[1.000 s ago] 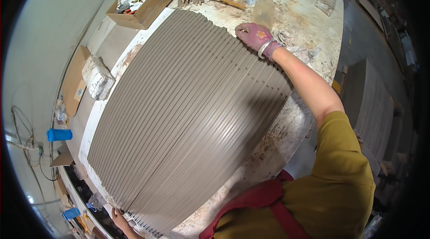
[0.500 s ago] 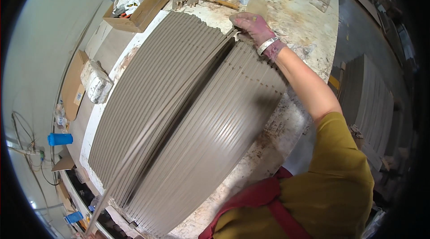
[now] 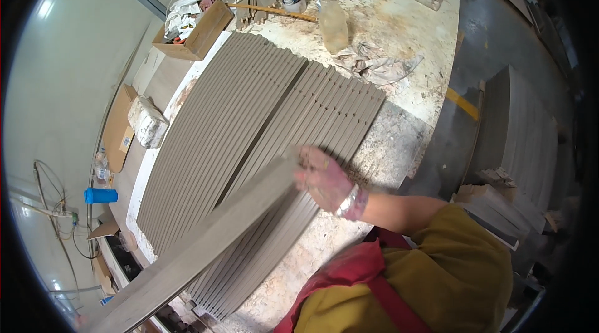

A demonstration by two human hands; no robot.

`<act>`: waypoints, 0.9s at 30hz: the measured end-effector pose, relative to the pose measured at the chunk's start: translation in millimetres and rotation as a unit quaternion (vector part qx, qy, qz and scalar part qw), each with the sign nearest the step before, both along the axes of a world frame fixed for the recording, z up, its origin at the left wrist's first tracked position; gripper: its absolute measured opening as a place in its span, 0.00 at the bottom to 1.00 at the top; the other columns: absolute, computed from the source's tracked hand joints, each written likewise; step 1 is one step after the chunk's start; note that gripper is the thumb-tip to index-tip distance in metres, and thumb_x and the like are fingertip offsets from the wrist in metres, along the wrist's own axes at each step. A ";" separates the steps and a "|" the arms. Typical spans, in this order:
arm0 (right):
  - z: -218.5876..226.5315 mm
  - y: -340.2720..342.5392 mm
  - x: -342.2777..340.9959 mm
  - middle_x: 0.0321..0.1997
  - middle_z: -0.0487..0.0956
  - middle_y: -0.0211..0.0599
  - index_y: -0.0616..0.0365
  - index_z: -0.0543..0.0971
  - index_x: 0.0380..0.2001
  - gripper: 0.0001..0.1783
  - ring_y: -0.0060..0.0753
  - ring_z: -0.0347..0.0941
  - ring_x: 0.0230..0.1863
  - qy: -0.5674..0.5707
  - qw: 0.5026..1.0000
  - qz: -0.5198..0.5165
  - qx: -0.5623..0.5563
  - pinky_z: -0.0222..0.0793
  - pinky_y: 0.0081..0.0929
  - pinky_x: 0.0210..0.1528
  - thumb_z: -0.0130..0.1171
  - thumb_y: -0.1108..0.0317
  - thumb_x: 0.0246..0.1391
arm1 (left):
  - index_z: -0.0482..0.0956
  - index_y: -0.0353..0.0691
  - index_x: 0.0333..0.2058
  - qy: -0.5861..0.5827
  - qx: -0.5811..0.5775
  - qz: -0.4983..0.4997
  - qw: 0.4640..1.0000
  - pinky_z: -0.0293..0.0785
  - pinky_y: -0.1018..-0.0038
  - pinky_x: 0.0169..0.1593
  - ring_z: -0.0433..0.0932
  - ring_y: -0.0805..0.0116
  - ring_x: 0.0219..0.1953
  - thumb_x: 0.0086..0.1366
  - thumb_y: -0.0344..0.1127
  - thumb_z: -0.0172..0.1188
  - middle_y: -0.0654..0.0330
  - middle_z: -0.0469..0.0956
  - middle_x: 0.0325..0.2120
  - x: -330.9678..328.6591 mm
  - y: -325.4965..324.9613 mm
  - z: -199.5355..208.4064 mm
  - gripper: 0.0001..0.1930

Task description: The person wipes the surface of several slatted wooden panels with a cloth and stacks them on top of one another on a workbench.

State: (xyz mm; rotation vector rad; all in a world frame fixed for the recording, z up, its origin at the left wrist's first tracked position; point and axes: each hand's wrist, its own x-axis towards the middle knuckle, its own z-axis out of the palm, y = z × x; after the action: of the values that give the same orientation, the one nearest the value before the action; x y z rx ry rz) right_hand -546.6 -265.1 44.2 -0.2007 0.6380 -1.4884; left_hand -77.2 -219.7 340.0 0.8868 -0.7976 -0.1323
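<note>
- A workshop, by every sign: a broad work surface (image 3: pixel 399 27), its top stained and crusted with dried glue or mortar.
- Long grey slats (image 3: pixel 249 139) lie in rows across it, with more grey panels stacked (image 3: pixel 518 127) on the concrete floor beside.
- An open cardboard box (image 3: pixel 196 30) of rags and gloves, a plastic bottle (image 3: pixel 332 18), hand tools and cables crowd the far end.

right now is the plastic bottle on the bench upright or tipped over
Upright: the plastic bottle stands on its base on the workbench, white cap on top.
</note>
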 end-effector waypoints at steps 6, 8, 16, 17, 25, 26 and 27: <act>-27.3 87.2 19.4 0.53 0.73 0.42 0.60 0.71 0.54 0.24 0.29 0.70 0.52 0.372 0.865 0.288 -0.176 0.72 0.28 0.52 0.58 0.69 0.53 | 0.70 0.37 0.57 0.045 0.174 -0.077 0.981 0.67 0.71 0.54 0.71 0.66 0.54 0.66 0.46 0.49 0.54 0.72 0.55 -29.9 -23.4 -33.3 0.25; -19.9 95.2 15.3 0.54 0.73 0.41 0.59 0.71 0.53 0.21 0.33 0.69 0.56 0.315 0.827 0.416 -0.208 0.66 0.31 0.59 0.54 0.64 0.58 | 0.68 0.35 0.58 -0.034 0.188 -0.077 0.979 0.62 0.71 0.60 0.66 0.67 0.58 0.67 0.46 0.48 0.54 0.66 0.60 -49.3 -17.0 -3.5 0.26; 34.1 92.9 -25.9 0.53 0.71 0.40 0.56 0.73 0.50 0.16 0.40 0.74 0.46 0.540 0.751 0.218 -0.310 0.73 0.37 0.50 0.49 0.65 0.61 | 0.68 0.33 0.54 -0.330 0.495 -0.226 0.771 0.73 0.75 0.36 0.76 0.72 0.32 0.52 0.35 0.56 0.57 0.77 0.36 -132.9 -23.8 -44.5 0.28; 36.5 93.3 -41.0 0.52 0.72 0.41 0.56 0.74 0.50 0.15 0.40 0.74 0.47 0.594 0.740 0.112 -0.296 0.72 0.37 0.52 0.50 0.67 0.60 | 0.70 0.35 0.53 -0.311 0.461 -0.244 0.794 0.73 0.76 0.36 0.77 0.71 0.33 0.48 0.27 0.52 0.56 0.78 0.37 -192.6 -19.8 -87.9 0.28; 55.3 113.8 -127.5 0.51 0.72 0.43 0.53 0.73 0.47 0.24 0.50 0.68 0.54 0.796 0.489 -0.203 -0.292 0.62 0.50 0.57 0.64 0.67 0.44 | 0.60 0.49 0.63 -0.541 0.498 -0.511 0.444 0.75 0.63 0.48 0.76 0.50 0.45 0.53 0.26 0.56 0.45 0.70 0.53 -284.2 39.0 -225.4 0.37; 44.0 111.1 -124.5 0.53 0.72 0.43 0.52 0.73 0.49 0.28 0.49 0.66 0.58 0.838 0.479 -0.083 -0.249 0.58 0.54 0.60 0.68 0.61 0.42 | 0.61 0.50 0.63 -0.555 0.491 -0.511 0.436 0.75 0.63 0.48 0.76 0.48 0.45 0.52 0.26 0.57 0.45 0.69 0.53 -290.3 40.9 -230.5 0.37; 32.1 106.2 -120.9 0.55 0.71 0.43 0.50 0.72 0.51 0.30 0.48 0.64 0.60 0.849 0.465 -0.012 -0.251 0.56 0.54 0.62 0.67 0.56 0.43 | 0.61 0.52 0.63 -0.570 0.478 -0.516 0.424 0.75 0.62 0.48 0.75 0.46 0.46 0.52 0.26 0.57 0.44 0.68 0.53 -294.9 39.3 -235.8 0.37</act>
State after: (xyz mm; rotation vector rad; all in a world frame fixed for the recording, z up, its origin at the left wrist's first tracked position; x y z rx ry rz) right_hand -667.5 -158.9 76.3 -2.3635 1.6743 -0.9543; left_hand -372.2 -180.4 104.2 1.3846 -2.7310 -1.3184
